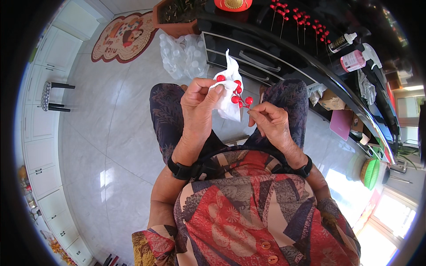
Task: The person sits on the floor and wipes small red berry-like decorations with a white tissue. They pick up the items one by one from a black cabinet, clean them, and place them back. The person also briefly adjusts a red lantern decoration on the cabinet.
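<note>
My left hand [199,98] pinches a white tissue or cloth [229,109] between thumb and fingers, above my knees. Against the cloth lies a sprig of glossy red artificial berries [235,99]; one berry shows at the cloth's upper edge near my left fingertips. My right hand [271,123] grips the sprig's thin stem with thumb and forefinger, just below the berries. Part of the sprig is covered by the cloth. More red berry sprigs [301,20] on thin stems lie in a row on the glossy black cabinet top [253,23] ahead and to the right.
A spray bottle of pink liquid [352,61] and a small black bottle with a white cap [342,43] are by the berry sprigs. Bagged plastic bottles [184,56] sit on the floor beside a planter [176,28]. A stool [48,96] stands far left.
</note>
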The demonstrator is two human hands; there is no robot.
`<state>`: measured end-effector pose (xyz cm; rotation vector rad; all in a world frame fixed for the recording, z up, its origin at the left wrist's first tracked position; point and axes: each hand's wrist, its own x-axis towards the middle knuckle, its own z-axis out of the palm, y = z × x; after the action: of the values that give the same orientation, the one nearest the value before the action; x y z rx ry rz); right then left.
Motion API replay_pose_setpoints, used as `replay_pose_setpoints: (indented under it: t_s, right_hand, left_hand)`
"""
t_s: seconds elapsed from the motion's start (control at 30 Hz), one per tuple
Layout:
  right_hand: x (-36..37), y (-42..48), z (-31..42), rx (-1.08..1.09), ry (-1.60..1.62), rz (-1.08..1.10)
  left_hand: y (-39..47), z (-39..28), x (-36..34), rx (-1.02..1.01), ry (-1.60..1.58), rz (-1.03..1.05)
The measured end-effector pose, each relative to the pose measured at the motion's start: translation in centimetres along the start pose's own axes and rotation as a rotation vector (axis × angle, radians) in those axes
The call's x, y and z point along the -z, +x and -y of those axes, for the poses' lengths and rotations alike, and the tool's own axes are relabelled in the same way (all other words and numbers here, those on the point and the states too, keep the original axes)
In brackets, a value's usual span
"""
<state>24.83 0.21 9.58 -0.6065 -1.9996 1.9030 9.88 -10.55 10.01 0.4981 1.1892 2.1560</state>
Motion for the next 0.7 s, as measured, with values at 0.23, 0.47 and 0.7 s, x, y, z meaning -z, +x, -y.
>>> replay_pose_setpoints:
  t_s: [0.23,0.47,0.7]
  right_hand:
    - [0.0,0.0,-0.1,0.034,-0.007,0.013]
    - [0.3,-0.1,-0.5,0.060,-0.041,-0.033]
    - [0.1,0.0,0.0,0.042,-0.130,-0.031]
  left_hand:
    - [0.6,0.3,0.7,-0.006,-0.088,-0.137]
    - [0.7,-1.1,0.9,0.000,-0.069,-0.100]
    - [0.4,-1.7,0.5,-0.095,0.301,0.147]
